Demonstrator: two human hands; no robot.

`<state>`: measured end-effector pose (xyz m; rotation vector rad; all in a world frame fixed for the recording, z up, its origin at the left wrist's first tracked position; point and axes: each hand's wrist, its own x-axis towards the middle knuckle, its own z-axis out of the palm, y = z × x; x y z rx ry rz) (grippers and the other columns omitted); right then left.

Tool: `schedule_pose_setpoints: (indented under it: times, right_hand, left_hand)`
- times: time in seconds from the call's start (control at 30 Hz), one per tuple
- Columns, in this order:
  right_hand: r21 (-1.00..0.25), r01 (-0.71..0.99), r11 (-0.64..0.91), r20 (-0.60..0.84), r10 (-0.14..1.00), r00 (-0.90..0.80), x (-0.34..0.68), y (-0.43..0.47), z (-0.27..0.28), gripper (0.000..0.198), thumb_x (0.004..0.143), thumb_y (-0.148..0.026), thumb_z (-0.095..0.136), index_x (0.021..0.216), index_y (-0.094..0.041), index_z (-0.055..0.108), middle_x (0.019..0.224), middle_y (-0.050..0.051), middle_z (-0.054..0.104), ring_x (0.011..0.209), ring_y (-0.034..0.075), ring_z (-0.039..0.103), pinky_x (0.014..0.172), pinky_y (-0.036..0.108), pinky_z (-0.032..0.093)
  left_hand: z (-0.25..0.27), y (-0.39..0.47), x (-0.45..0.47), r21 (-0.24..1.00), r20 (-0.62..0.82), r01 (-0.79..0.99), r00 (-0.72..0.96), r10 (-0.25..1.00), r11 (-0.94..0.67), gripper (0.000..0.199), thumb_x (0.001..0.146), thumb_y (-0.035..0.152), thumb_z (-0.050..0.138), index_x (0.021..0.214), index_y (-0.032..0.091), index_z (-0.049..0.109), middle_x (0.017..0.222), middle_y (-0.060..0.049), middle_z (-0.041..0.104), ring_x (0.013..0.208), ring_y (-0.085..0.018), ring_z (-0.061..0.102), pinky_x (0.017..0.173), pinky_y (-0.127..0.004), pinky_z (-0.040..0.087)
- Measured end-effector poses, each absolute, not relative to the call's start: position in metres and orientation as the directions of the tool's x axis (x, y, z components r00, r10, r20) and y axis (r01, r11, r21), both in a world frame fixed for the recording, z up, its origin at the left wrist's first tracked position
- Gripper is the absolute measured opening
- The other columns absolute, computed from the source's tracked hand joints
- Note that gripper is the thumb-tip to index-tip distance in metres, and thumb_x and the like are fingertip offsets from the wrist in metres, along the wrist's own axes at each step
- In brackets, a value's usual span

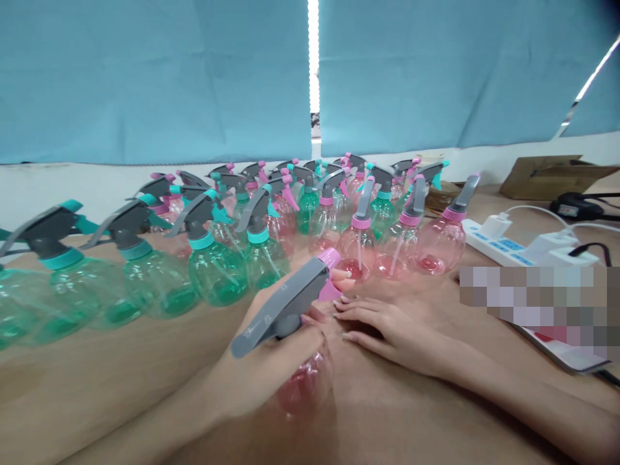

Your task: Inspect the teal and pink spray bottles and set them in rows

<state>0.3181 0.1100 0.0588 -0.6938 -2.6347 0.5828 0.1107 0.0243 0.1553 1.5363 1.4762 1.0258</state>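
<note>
Near the front of the table, a pink spray bottle [306, 389] with a grey head and pink nozzle leans to the right. My left hand [259, 371] is wrapped round its neck, with some fingers hidden behind the grey head. Just to the right, my right hand [382, 323] rests low over the tabletop, fingers stretched out and holding nothing. Its fingertips come close to the pink trigger; whether they touch it I cannot tell. Directly behind stands another pink spray bottle [356, 248], and a green spray bottle [217, 271] is to the left.
Several green and pink spray bottles stand in rows across the table [145, 368]. On the right are a white power strip [498, 244] with plugged-in chargers, a blurred-out device [581, 355] and an open cardboard box [547, 177]. A blue curtain [159, 77] hangs behind.
</note>
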Motion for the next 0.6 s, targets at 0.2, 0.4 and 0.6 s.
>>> schedule_pose_setpoints:
  times: [0.2,0.4,0.6]
  right_hand:
    - [-0.482,0.376,0.792,0.25,0.535,-0.807,0.3184,0.1096,0.058,0.028,0.097,-0.032,0.051,0.122,-0.023,0.062,0.129,0.008,0.065,0.121,0.023,0.058,0.102,0.043,0.047]
    - [-0.479,0.388,0.787,0.218,0.535,-0.816,0.3186,0.1098,0.0602,0.029,0.097,-0.031,0.05,0.122,-0.02,0.062,0.129,0.009,0.064,0.122,0.024,0.057,0.103,0.043,0.047]
    - [-0.484,0.378,0.79,0.235,0.533,-0.813,0.3192,0.1099,0.0591,0.028,0.097,-0.03,0.051,0.122,-0.023,0.062,0.129,0.007,0.064,0.121,0.023,0.058,0.103,0.043,0.046]
  left_hand:
    - [0.1587,0.0253,0.1124,0.902,0.075,0.425,0.013,0.997,-0.074,0.02,0.067,0.026,0.057,0.085,0.027,0.066,0.072,0.003,0.068,0.063,-0.019,0.062,0.058,-0.028,0.052]
    - [0.1629,0.0259,0.1151,0.907,0.078,0.41,0.059,0.995,-0.095,0.003,0.067,0.025,0.054,0.067,0.025,0.057,0.065,0.003,0.063,0.059,-0.017,0.057,0.054,-0.027,0.048]
    - [0.1615,0.0261,0.1136,0.91,0.062,0.406,0.07,0.996,-0.085,0.009,0.071,0.024,0.051,0.075,0.025,0.059,0.064,0.004,0.061,0.062,-0.018,0.06,0.057,-0.028,0.048]
